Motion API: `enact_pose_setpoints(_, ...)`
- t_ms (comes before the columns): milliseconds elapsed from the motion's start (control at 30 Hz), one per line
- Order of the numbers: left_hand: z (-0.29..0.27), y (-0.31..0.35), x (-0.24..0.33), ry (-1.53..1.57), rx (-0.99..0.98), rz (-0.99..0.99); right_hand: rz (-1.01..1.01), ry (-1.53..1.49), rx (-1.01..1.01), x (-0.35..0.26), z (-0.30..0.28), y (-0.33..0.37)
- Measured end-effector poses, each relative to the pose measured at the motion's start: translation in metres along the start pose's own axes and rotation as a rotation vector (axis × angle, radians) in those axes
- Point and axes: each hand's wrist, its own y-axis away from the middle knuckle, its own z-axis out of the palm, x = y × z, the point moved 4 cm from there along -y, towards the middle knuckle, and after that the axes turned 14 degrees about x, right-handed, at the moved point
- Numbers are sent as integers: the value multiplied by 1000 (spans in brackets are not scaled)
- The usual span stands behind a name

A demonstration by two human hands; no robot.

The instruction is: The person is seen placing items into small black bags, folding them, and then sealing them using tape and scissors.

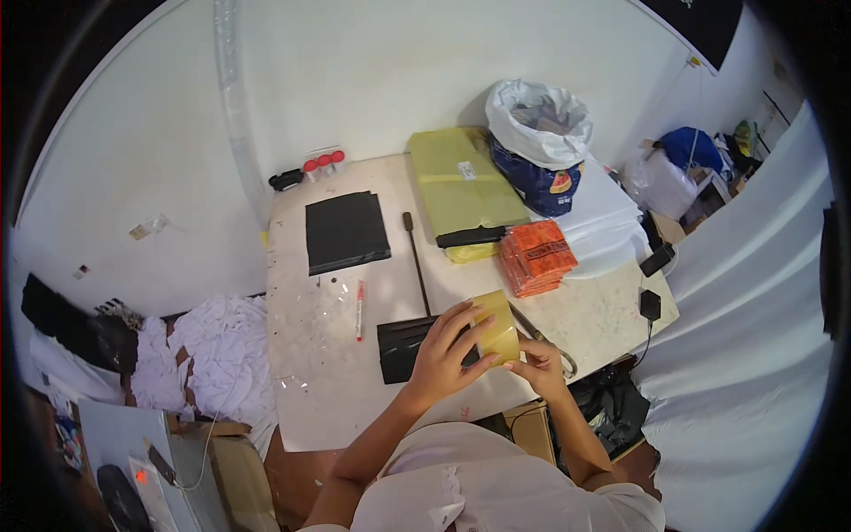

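Observation:
A wide roll of yellowish packing tape (498, 330) is held up over the near part of the table, between my two hands. My left hand (446, 353) curls its fingers round the roll's left side. At the lower right edge of the tape, the fingers of my right hand (539, 365) are closed on it. Beneath my left hand lies a black plastic-wrapped packet (401, 351), partly covered by the hand. A long dark rod (416, 266) reaches from the table's middle down to this packet. Left of the packet lies a red and white marker (360, 310).
Black sheets (347, 231) are stacked at the table's far left. Behind stand a large yellow-wrapped bundle (465, 182) and a blue and white bag (538, 168). Orange packets (537, 257) are piled nearer me, beside white sheets (594, 226). A curved metal-looking tool (542, 337) lies behind my right hand.

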Motion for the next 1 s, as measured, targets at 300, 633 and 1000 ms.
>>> enact_pose_setpoints(300, -12, 16, -12, 87, 3, -81, -35, 2, -36, 28, 15, 3)
enact_pose_setpoints(633, -9, 27, -17, 204, -89, -138, 40, -26, -36, 32, 19, 13)
enact_pose_setpoints(1000, -10, 41, -34, 192, 71, -512, 190, -21, -102, 42, 27, 17)
